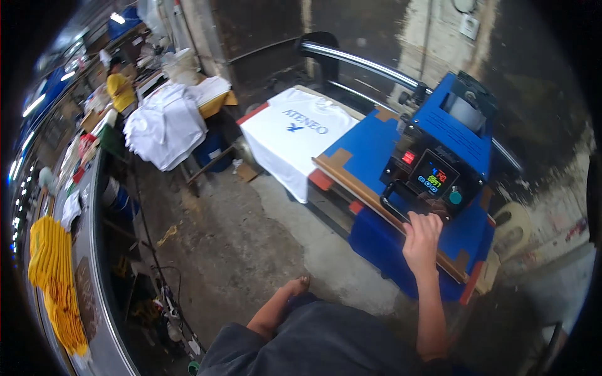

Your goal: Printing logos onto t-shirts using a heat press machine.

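Observation:
On the right is a heat press (pixel 461 125) with a blue top housing and a lit control panel (pixel 433 178). My right hand (pixel 423 241) is at its black front handle (pixel 394 195), fingers curled round the handle's right end. Under the press head lies a flat blue board (pixel 357 150) with brown tape at its corners. Left of it, a white T-shirt (pixel 301 128) with blue lettering is spread over a second platen, its hem hanging down. My left hand (pixel 300 286) hangs low beside my body, its fingers too small and foreshortened to read.
A chrome rail (pixel 364 62) runs behind the press. White shirts (pixel 166 122) are heaped on a table at the back left. Folded yellow garments (pixel 53 269) lie on the long table (pixel 94 250) at left. A person in yellow (pixel 119 89) stands far off. Blue cloth (pixel 376 250) hangs beneath the board.

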`<state>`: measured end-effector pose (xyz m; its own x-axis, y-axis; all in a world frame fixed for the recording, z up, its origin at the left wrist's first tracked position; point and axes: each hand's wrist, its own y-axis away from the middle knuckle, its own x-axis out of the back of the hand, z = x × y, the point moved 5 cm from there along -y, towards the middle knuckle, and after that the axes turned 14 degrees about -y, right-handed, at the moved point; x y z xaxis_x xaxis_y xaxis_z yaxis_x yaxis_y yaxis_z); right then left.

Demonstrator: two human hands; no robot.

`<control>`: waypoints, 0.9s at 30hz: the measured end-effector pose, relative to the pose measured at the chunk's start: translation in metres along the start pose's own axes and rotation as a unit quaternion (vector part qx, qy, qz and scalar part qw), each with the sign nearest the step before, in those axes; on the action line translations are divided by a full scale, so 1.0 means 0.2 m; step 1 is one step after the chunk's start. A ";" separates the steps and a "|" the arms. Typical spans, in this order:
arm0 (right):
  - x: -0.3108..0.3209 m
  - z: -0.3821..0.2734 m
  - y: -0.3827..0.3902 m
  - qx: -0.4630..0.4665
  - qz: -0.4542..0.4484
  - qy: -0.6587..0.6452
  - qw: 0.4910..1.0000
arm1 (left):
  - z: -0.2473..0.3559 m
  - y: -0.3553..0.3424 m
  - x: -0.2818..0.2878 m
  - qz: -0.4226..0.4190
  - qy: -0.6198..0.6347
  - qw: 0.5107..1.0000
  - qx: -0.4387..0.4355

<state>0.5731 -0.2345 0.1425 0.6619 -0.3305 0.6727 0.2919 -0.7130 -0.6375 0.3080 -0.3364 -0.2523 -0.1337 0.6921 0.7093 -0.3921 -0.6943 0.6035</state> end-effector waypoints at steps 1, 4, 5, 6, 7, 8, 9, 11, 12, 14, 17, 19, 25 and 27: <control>0.05 0.02 0.04 0.002 0.004 0.007 1.000 | -0.03 -0.01 -0.05 -0.028 -0.001 0.999 0.024; 0.18 0.08 0.13 -0.013 0.009 0.012 1.000 | -0.16 -0.02 -0.24 -0.078 0.062 0.989 0.109; 0.21 0.11 0.15 -0.016 0.006 0.007 1.000 | -0.20 -0.02 -0.29 -0.090 0.077 0.985 0.129; 0.24 0.13 0.18 -0.018 0.003 0.001 1.000 | -0.24 -0.03 -0.34 -0.099 0.084 0.982 0.140; 0.28 0.15 0.21 -0.030 -0.002 -0.001 1.000 | -0.25 -0.04 -0.38 -0.108 0.075 0.981 0.140; 0.31 0.16 0.24 -0.028 -0.002 0.001 1.000 | -0.26 -0.05 -0.41 -0.116 0.067 0.981 0.140; 0.35 0.16 0.27 -0.025 0.009 0.010 1.000 | -0.27 -0.04 -0.44 -0.143 0.053 0.978 0.141; 0.41 0.17 0.31 -0.027 0.024 0.023 0.999 | -0.26 -0.04 -0.45 -0.121 0.031 0.981 0.149; 0.43 0.18 0.33 -0.040 0.022 0.016 0.999 | -0.24 -0.04 -0.44 -0.107 0.005 0.984 0.144; 0.48 0.18 0.37 -0.036 0.028 0.020 0.999 | -0.19 -0.04 -0.43 -0.100 0.026 0.982 0.157; 0.52 0.20 0.40 -0.045 0.029 0.020 0.998 | -0.11 -0.11 -0.37 -0.047 0.020 0.988 0.148; 0.52 0.20 0.42 -0.053 0.028 0.017 0.998 | -0.07 -0.18 -0.33 -0.022 -0.062 0.992 0.108; 0.50 0.20 0.41 -0.112 0.131 -0.113 0.979 | 0.01 -0.27 -0.30 -0.022 -0.161 0.980 -0.118; 0.49 0.21 0.40 -0.179 0.204 -0.123 0.955 | -0.06 -0.23 -0.26 0.046 -0.070 0.995 -0.058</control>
<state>0.6902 -0.2981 0.1406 0.8250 -0.5019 0.2598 -0.2500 -0.7363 -0.6288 0.3221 -0.3373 -0.3215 -0.0478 0.5871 0.8081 -0.4876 -0.7198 0.4941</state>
